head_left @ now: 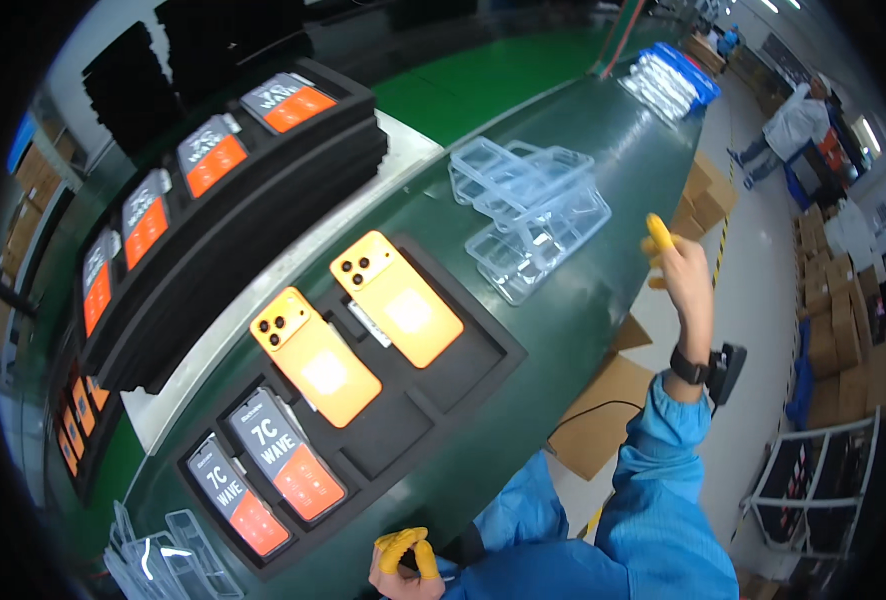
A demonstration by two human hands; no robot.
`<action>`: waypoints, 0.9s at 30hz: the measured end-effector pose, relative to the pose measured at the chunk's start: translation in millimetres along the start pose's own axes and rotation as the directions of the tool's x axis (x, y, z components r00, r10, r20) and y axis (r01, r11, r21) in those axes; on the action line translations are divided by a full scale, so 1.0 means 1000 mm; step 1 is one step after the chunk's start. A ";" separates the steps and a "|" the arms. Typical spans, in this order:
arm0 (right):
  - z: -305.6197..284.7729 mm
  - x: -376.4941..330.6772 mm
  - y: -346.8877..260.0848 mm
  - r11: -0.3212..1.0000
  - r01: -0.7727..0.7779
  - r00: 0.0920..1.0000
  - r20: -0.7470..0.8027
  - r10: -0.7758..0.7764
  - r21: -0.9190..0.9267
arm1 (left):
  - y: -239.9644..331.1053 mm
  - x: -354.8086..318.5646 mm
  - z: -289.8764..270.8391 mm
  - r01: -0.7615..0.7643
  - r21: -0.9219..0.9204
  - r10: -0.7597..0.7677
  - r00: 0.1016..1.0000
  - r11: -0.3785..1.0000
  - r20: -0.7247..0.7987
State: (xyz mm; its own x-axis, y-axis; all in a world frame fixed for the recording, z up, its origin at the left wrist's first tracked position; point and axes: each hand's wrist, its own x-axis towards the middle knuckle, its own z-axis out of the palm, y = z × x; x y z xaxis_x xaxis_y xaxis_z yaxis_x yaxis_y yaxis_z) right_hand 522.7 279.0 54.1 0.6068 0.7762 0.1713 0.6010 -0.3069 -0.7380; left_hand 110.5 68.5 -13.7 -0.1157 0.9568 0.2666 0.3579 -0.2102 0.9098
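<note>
My right hand, with yellow finger cots, is raised beyond the table's right edge; its fingers are apart and nothing shows in it. At the near edge my left hand, also in yellow finger cots, has its fingers curled into a pinch. Whatever it may hold is hidden. Between my hands and the far side lies a black foam tray. An orange phone and another orange phone lie back up on it, camera ends away from me. Two phones with grey-and-orange printed fronts sit in its left slots.
Clear plastic shells are piled on the green table right of the tray, with more clear shells at lower left. Stacked black foam trays hold several phones at far left. Silvery packets lie in a blue bin at the far end. Cardboard boxes stand below.
</note>
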 end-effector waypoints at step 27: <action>0.329 -0.151 0.435 0.672 -0.693 0.694 0.012 0.720 -0.259 | -0.005 0.010 0.035 -0.069 0.577 0.089 0.996 0.814 -0.006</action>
State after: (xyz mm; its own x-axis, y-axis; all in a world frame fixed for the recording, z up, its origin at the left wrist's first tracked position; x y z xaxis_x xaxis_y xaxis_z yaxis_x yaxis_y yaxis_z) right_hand 520.9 209.2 -507.7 0.8474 0.3242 -0.4204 0.1182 -0.8872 -0.4459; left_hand 139.9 86.5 -26.7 -0.0887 0.9331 0.3484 0.8338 -0.1217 0.5384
